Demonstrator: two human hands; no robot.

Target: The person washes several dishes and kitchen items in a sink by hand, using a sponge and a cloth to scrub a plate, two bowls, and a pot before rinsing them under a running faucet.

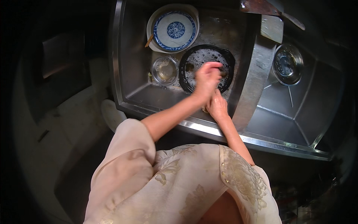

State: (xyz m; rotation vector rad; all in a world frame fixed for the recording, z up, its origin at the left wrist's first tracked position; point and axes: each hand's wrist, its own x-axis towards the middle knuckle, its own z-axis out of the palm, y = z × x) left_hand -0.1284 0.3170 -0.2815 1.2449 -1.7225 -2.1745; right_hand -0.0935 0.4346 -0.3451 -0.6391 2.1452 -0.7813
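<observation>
Blurred by motion, my left hand is over a round black pan of soapy water in the left sink basin. Its fingers are curled, and whether it grips anything cannot be made out. My right hand is just below it at the pan's near rim, partly covered by the left hand and wrist. A rough tan lump, perhaps a scrubbing pad, shows in my right hand at its left edge. Bubbles and some brown bits float in the pan.
Left of the pan is a clear glass bowl. Behind it, a blue-and-white plate rests in a white dish beside brown chopsticks. Across the steel divider, a metal bowl stands in the right basin. A cleaver lies behind.
</observation>
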